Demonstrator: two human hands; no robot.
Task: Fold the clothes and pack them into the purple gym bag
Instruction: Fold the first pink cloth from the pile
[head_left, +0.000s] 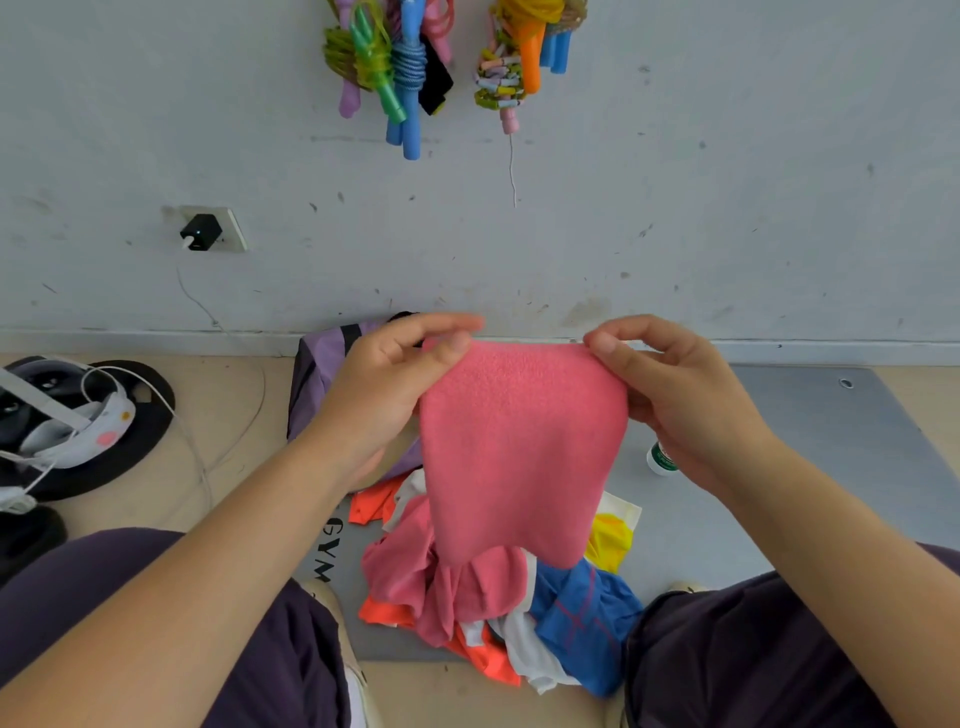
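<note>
**Two hands hold up a pink cloth above the pile**

Both hands pinch the top edge of a pink cloth (519, 447), lifted so it hangs between them. The left hand (384, 395) has thumb and forefinger closed on the upper left corner; the right hand (680, 400) grips the upper right corner the same way, other fingers curled behind. The cloth looks fuzzy, like fleece or terry, and narrows toward its lower end, which touches the heap below.

Much is hidden. The purple gym bag (317, 374) sits just behind the left hand, mostly covered by that hand and the cloth; only a lilac side panel and a dark strap show, so whether it is open cannot be told. Below the hands, between the knees, lies a heap of clothes (498, 613): crumpled pink, orange, white, blue and yellow pieces, overlapping so that separate garments are hard to make out. They rest on a smooth grey mat (810, 447) with partly covered lettering. Just below the right hand a small white bottle (661, 460) with a green band peeks out, possibly a lotion tube. Far left of the left hand, a white headset (67, 415) is cut off by the frame.
</note>
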